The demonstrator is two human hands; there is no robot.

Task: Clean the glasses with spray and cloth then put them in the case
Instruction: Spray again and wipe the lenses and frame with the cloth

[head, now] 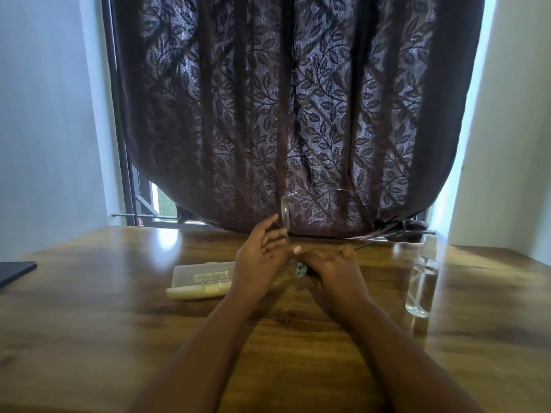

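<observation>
Wood-grain table [89, 323], glossy; dark leaf-patterned curtain [268, 114] behind. Left hand [259, 257] fingers spread; right hand [331, 263] pinching glasses [285, 216].

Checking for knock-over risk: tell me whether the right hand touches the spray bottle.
Apart. The head view shows the right hand near the table's middle and the spray bottle standing off to its right, with bare wooden table between them.

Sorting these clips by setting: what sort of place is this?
Probably a room at home: a wooden table pushed against a window hung with a dark leaf-patterned curtain, plain pale walls on either side.
</observation>
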